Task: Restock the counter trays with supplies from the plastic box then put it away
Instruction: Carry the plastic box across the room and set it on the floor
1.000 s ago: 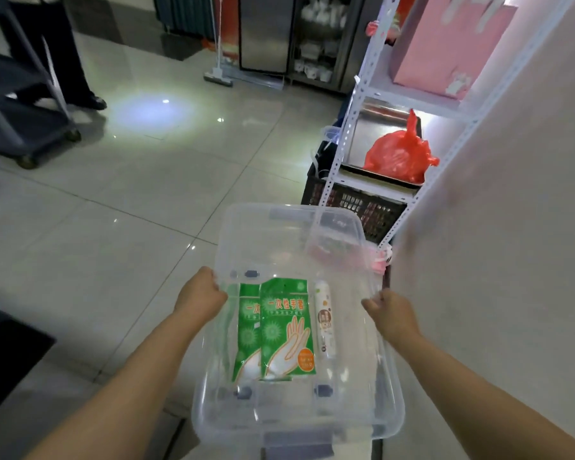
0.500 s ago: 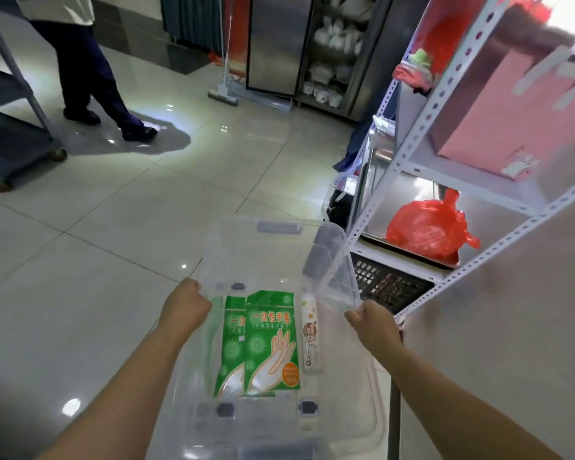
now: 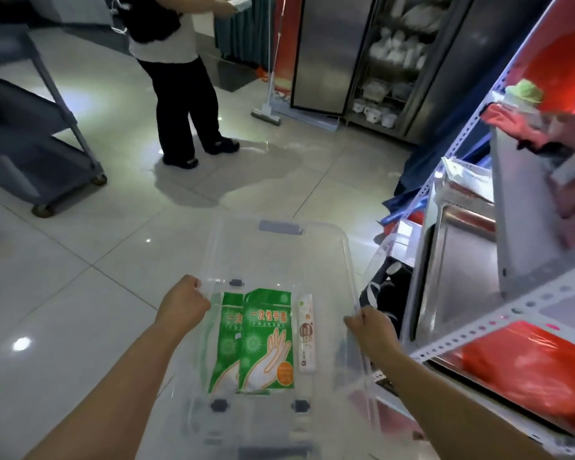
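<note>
The left hand (image 3: 183,305) closes its fingers round the left long rim of the clear plastic box (image 3: 348,260). The right hand (image 3: 370,330) grips the opposite rim in the same manner. Both grips sit about midway along the box, which probably balances the load and keeps the box level. The box hangs above the tiled floor (image 3: 80,310) and rests on nothing visible.

Inside the box, two green disposable-glove packets (image 3: 268,340) lie flat on the bottom, one overlapping the other. A slim white wrapped pack (image 3: 306,333) lies just beside them, toward the right wall of the box. The level carry probably keeps these items from sliding. The box is lidless, and a grey latch (image 3: 281,226) sits on its far end.

Right of the box stands a white perforated-steel rack (image 3: 498,313). A red plastic bag (image 3: 528,370) lies on one of its shelves. The box being held beside the rack suggests the put-away step, judged from the few supplies left inside. No counter trays are visible.

Beyond the box, a person (image 3: 180,78) stands on the floor. Left of the box and farther off stands a grey wheeled cart (image 3: 30,121). A floor squeegee (image 3: 266,111) leans beyond the person. Farthest from the box stands a steel cabinet (image 3: 389,61) stocked with white dishes.
</note>
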The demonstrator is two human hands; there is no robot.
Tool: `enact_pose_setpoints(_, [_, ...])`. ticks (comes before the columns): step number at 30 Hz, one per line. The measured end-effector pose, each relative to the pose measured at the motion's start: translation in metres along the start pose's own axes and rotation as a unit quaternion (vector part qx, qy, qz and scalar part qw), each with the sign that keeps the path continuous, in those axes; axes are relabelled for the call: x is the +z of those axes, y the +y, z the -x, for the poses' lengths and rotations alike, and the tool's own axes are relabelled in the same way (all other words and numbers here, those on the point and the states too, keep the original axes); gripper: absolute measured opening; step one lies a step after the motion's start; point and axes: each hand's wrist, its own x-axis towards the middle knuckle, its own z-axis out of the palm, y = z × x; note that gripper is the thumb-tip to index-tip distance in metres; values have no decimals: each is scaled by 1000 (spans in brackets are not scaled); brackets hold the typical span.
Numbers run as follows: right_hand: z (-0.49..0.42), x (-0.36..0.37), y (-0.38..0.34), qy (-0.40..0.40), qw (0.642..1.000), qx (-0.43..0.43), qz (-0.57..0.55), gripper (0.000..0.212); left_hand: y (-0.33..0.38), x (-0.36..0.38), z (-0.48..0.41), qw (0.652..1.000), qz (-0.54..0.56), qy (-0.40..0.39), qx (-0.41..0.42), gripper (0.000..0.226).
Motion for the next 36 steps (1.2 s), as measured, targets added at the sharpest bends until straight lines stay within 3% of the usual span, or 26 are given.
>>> enact_pose_setpoints(7, [-131, -6, -82, -5, 1000, -25, -5, 23, 57, -15, -126, 1000, -6, 21, -6, 43])
enact_pose_setpoints(20, [-349, -19, -176, 63, 995, 74, -7, 20, 212, 6, -408, 990, -60, -104, 78, 31])
enact_pose_setpoints(25, [-429, -33, -159, 83, 989, 122, -32, 20, 284, 61, -489, 981, -88, -140, 105, 24])
enact_pose_setpoints(36, [-668, -38, -62, 27, 972, 227, -45, 19, 398, 262, -661, 954, -183, -214, 103, 25])
